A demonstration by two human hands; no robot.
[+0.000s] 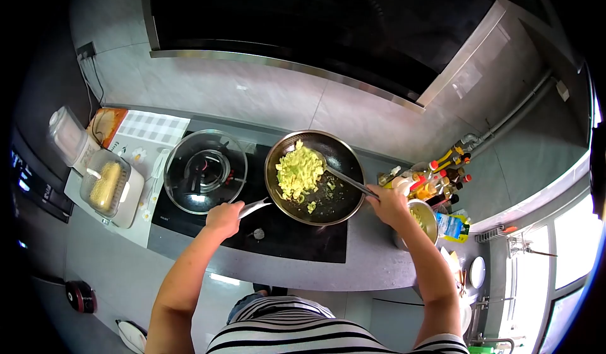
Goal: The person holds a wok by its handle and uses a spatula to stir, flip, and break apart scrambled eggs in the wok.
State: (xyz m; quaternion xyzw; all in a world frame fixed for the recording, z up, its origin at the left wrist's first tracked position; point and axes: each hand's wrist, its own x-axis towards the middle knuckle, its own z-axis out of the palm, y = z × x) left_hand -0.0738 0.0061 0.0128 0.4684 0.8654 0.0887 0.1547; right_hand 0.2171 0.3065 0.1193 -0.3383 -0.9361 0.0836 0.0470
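Observation:
My left hand point(225, 220) is wrapped round the handle point(254, 207) of a dark frying pan point(344, 210) over the black cooktop point(303, 243). Yellow-green chopped food point(298, 170) is heaped in the pan's left half, with small bits scattered to the right and below. My right hand point(389, 205) grips the handle of a metal spatula point(351, 181), which reaches into the pan from the right. The spatula's front end is at the food's right edge, partly hidden by it.
A glass lid point(206, 172) lies on the cooktop's left side. Bottles point(435, 183) and a metal pot point(424, 220) stand close by on the right. At the far left are a white container point(115, 193) and a cloth point(150, 129). A range hood point(303, 32) hangs above.

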